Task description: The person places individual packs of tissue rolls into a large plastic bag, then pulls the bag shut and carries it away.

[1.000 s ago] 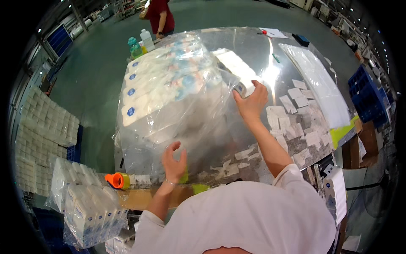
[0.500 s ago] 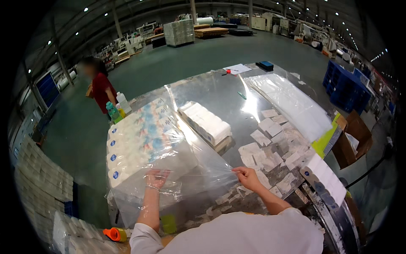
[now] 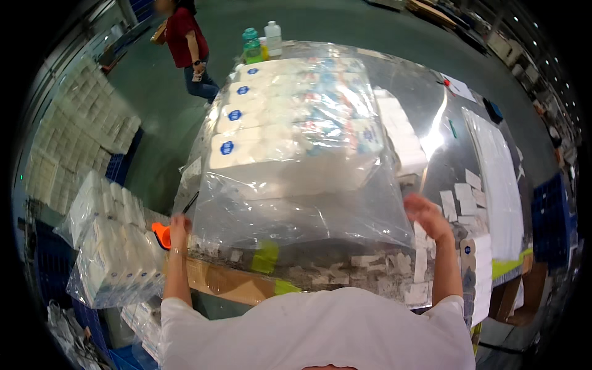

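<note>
Two hands work the open end of the clear plastic bag (image 3: pixel 296 216) lying on the steel table (image 3: pixel 456 148): my left hand (image 3: pixel 179 229) pinches its left corner, my right hand (image 3: pixel 427 216) grips the right edge. I judge it best to pull both sides evenly, keeping the film taut. Inside, white tissue packs (image 3: pixel 290 129) sit in soft, blocky rows; the film is thin, glossy and crinkled.

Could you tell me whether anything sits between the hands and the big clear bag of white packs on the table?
Nothing visible does: the left hand and the right hand are both at the near corners of the clear bag.
</note>
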`<state>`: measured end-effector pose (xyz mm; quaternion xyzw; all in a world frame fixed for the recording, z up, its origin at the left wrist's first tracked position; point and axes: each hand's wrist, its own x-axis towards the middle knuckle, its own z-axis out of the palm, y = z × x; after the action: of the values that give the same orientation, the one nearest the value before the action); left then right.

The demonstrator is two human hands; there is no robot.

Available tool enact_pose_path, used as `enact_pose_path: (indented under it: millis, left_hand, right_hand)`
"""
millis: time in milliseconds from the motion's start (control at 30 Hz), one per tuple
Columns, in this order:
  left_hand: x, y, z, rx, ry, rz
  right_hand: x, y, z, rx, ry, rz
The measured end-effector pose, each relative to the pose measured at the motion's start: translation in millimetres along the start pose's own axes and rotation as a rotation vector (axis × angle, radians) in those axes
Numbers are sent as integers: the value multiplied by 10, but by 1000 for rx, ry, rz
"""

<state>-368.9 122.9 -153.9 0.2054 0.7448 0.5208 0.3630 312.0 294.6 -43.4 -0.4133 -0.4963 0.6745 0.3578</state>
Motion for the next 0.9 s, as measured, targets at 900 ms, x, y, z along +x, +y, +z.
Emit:
enact_pose_path:
  millis: [900]
  left_hand:
    - [1704,1043,2235,-6,128,338]
  right_hand:
    - [4064,-119,-473,302,573,-40]
